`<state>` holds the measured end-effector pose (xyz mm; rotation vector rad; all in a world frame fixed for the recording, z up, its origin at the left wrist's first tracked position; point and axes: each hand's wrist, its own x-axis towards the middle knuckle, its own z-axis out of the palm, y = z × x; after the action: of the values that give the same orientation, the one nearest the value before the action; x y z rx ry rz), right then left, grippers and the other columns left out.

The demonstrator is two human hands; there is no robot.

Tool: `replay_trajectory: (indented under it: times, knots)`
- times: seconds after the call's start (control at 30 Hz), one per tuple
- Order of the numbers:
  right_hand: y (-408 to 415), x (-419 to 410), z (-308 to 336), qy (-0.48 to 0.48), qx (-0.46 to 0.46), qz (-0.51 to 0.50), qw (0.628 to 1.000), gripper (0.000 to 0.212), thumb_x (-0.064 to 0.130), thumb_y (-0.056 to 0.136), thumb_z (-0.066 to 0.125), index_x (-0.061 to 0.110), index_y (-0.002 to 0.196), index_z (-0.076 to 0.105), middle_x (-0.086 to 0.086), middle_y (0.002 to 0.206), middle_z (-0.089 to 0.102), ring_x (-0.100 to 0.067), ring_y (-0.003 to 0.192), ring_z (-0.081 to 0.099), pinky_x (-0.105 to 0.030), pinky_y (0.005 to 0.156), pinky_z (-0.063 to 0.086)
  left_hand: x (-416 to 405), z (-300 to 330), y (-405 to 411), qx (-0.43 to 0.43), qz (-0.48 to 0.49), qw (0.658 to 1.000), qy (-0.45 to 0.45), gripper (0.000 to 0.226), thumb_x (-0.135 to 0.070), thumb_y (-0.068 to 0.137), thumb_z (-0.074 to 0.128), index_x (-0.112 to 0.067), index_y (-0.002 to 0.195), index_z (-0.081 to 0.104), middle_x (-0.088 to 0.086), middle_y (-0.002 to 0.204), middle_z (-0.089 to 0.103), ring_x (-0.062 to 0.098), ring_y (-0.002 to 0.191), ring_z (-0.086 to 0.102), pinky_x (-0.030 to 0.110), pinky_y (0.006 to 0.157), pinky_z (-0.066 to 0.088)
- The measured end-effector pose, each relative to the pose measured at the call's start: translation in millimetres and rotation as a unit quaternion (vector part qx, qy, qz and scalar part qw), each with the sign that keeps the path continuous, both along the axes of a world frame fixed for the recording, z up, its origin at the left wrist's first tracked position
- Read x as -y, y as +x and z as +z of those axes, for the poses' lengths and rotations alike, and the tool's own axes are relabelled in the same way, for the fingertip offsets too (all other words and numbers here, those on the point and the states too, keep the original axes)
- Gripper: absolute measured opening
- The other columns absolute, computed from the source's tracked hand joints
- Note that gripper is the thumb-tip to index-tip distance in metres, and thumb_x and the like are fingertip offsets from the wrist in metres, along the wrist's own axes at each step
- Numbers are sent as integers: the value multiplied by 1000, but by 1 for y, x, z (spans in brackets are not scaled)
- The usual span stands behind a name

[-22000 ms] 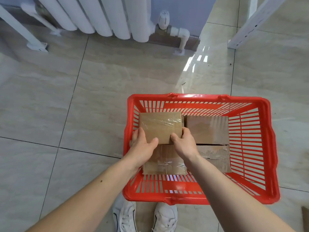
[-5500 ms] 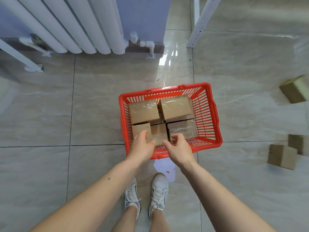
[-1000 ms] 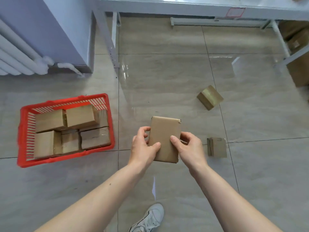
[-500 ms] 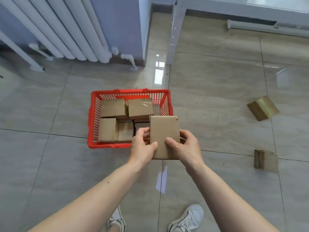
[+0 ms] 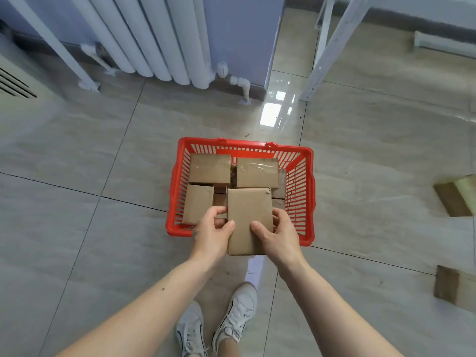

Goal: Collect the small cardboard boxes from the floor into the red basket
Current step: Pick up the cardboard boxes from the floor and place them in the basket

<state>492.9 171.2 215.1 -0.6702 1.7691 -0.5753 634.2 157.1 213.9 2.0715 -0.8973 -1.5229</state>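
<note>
Over the near edge of a red slatted plastic basket [image 5: 309,176] on the tiled floor, a person is holding a flat brown cardboard box [image 5: 248,217]. Their left hand [image 5: 212,237] and right hand [image 5: 279,237] are each gripping one side of it, thumbs on top. Several taped brown cardboard boxes [image 5: 210,170] are already lying inside the basket. Two more brown cardboard boxes [image 5: 454,198] are waiting on the floor to the right, well apart from it, so the job looks mostly done.

Bare forearms, white laced sneakers [image 5: 219,328] with dark trim
</note>
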Motion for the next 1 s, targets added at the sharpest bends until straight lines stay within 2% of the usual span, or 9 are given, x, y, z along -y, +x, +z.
replay_trajectory:
  times: [0.17,0.3,0.43,0.53,0.6,0.87,1.0]
  knots:
    - [8,20,-38,6,-18,22,1000,45,24,88,71,26,128,50,9,112,59,-16,109,60,-43,99,53,11,-38,2,-4,14,1000,5,38,-2,85,65,-24,115,56,6,105,70,22,95,68,48,90,55]
    - [21,30,-80,12,-27,26,999,50,26,89,70,23,133,47,6,116,58,-17,112,60,-44,100,52,15,-79,10,45,-29,999,0,47,-12,87,66,-28,130,54,1,125,63,19,116,57,43,100,49]
    - [34,39,-125,16,-33,31,999,53,27,90,69,21,137,45,5,117,57,-13,107,55,-39,99,51,20,-117,20,140,-96,986,4,52,-23,91,61,-29,141,47,0,151,33,21,141,24,35,115,25]
    - [43,43,-155,19,-45,34,998,53,27,90,69,22,137,46,3,120,60,-14,106,56,-40,99,51,21,-146,30,165,-138,977,13,54,-31,94,58,-33,145,41,0,163,8,21,150,-1,40,120,10]
    - [49,45,-172,26,-48,36,998,52,27,90,69,21,136,46,1,123,62,-16,108,58,-39,98,50,23,-165,36,171,-165,971,17,56,-34,95,55,-33,147,37,-1,164,-2,18,150,-12,42,123,3]
    - [66,49,-219,60,-53,25,996,50,24,92,68,16,135,46,-6,126,64,-22,116,60,-27,91,44,27,-205,50,172,-203,964,18,59,-31,97,52,-33,151,27,0,163,-14,15,150,-16,33,120,0]
    - [77,48,-229,64,-61,7,996,53,23,91,68,16,137,44,-8,129,63,-25,120,59,-41,104,46,30,-208,56,165,-207,964,16,57,-26,98,52,-31,151,30,-2,163,-15,13,149,-17,32,120,1]
